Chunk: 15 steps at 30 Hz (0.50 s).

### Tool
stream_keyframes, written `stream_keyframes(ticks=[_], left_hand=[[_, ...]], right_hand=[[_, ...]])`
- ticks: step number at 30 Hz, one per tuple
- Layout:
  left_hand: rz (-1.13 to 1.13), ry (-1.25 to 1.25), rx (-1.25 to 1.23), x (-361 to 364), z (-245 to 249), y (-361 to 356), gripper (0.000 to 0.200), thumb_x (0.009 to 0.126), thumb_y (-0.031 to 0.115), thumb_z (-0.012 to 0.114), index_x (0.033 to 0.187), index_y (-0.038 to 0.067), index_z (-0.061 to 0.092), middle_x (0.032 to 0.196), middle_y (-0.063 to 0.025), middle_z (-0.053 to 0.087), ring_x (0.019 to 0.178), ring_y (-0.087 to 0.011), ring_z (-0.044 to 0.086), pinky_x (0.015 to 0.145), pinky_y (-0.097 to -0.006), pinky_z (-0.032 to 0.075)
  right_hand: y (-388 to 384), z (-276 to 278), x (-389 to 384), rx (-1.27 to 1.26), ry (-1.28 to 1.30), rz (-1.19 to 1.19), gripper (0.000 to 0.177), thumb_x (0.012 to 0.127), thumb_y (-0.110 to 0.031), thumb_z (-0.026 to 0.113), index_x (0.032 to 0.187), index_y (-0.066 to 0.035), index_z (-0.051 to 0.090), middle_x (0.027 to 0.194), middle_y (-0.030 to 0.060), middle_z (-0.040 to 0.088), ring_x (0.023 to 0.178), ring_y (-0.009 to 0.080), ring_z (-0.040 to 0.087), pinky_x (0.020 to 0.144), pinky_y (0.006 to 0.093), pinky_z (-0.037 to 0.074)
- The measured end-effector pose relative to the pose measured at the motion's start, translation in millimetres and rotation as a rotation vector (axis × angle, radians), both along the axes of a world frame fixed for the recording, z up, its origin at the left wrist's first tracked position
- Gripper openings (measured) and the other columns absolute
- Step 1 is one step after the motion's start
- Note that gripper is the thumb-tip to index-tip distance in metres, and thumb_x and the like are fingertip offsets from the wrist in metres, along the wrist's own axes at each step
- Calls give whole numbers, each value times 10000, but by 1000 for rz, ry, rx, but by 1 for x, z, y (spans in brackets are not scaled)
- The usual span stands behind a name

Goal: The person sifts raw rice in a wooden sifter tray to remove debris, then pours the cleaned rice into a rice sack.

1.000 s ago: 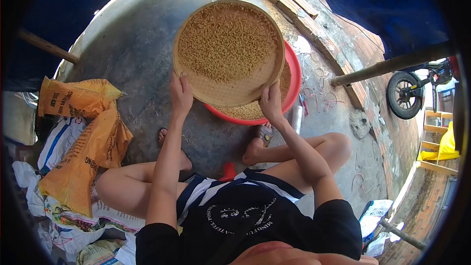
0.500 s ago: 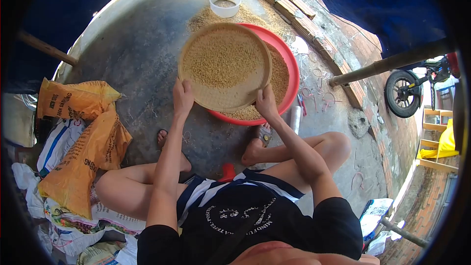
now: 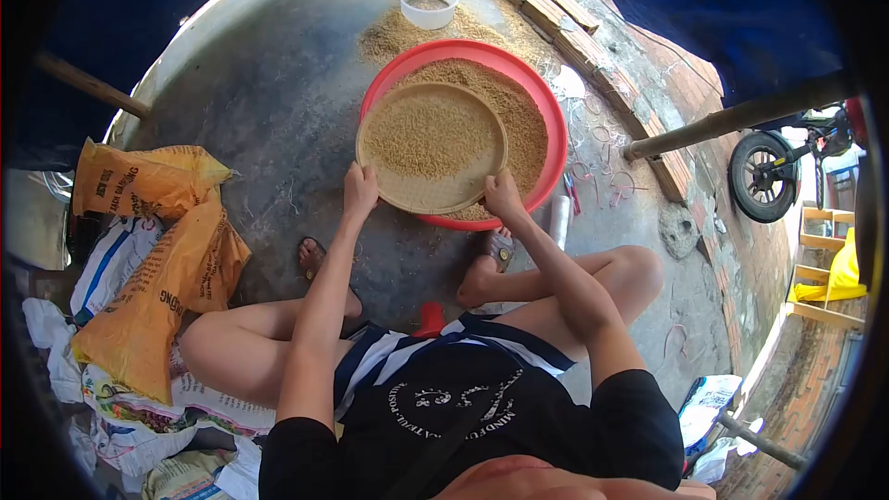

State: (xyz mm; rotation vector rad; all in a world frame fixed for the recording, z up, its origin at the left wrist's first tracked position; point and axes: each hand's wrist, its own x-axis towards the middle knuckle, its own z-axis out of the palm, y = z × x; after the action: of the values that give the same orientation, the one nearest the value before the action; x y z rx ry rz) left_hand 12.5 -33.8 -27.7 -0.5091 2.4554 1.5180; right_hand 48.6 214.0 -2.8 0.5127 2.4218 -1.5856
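A round woven winnowing tray is held over a large red basin, with tan grains spread across its middle. My left hand is closed on the tray's near left rim. On the near right rim, my right hand grips as well. More grains fill the basin behind and to the right of the tray, which hides part of them.
Beyond the basin, a white tub stands among spilled grains or husks. Orange sacks lie at my left. Pliers and a clear roll are right of the basin, near a brick edging and a pole.
The winnowing tray has come down and looks smaller, so more of the basin's far side shows. My hands have moved with it, still on its rim. The grains have shifted on it.
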Motion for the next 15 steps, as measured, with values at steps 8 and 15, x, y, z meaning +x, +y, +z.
stream_keyframes(ticks=[8, 15], left_hand=[[9, 620, 5, -9, 3, -2, 252, 804, 153, 367, 857, -76, 460, 697, -194, 551, 699, -296, 574, 593, -376, 414], [23, -25, -6, 6, 0, 2, 290, 795, 176, 376, 797, -106, 447, 670, -246, 531, 691, -320, 575, 587, -400, 417]], right_hand=[[4, -22, -11, 154, 524, -18, 194, 784, -112, 394, 855, 67, 368, 691, 255, 502, 611, 338, 539, 515, 400, 429], [10, -25, 2, -48, -157, 97, 229, 793, -131, 378, 857, 89, 390, 608, 173, 516, 445, 233, 512, 388, 329, 400]])
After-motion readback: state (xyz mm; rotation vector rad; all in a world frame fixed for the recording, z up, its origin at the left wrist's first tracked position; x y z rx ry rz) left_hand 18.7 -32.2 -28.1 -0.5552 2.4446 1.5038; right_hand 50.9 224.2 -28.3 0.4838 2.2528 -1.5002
